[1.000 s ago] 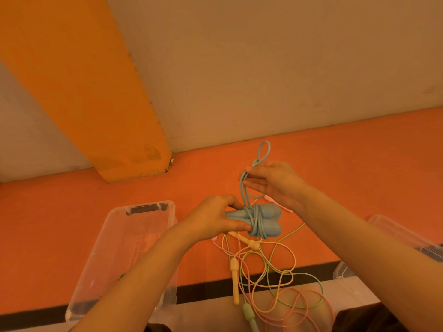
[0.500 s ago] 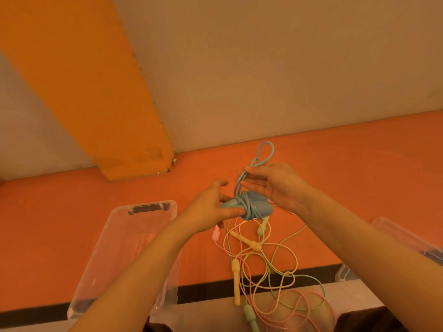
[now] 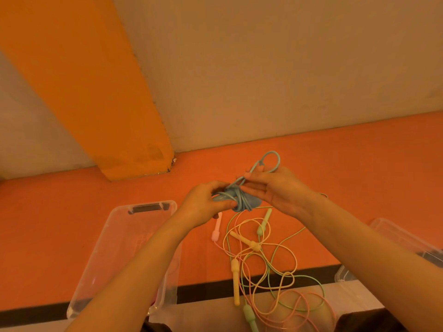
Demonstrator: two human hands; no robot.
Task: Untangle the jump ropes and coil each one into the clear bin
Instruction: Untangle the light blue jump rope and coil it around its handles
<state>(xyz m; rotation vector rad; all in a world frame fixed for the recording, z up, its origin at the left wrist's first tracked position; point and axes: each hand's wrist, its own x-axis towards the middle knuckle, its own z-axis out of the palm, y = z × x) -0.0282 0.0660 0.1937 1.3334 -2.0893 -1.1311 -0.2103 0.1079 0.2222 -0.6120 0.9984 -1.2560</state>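
Head view: left hand [image 3: 203, 207] grips the wound blue jump rope [image 3: 236, 200], right hand [image 3: 275, 188] pinches its loose loop, which could unravel if released.

The left hand [image 3: 203, 204] and the right hand [image 3: 278, 190] meet side by side above the floor [image 3: 359, 168], both gripping the wound jump rope bundle [image 3: 237, 200] held between them. A loop of that rope [image 3: 271, 160] sticks out beyond the right hand, on its far side. Just nearer than the hands, below the bundle, lies the tangle of jump ropes [image 3: 268, 271], its handles scattered among the cords. The clear bin [image 3: 115, 248] sits left of the tangle, under the left forearm. A second clear container [image 3: 395, 233] lies right of the right forearm. Beyond the hands, the wall [image 3: 263, 68] meets the floor.
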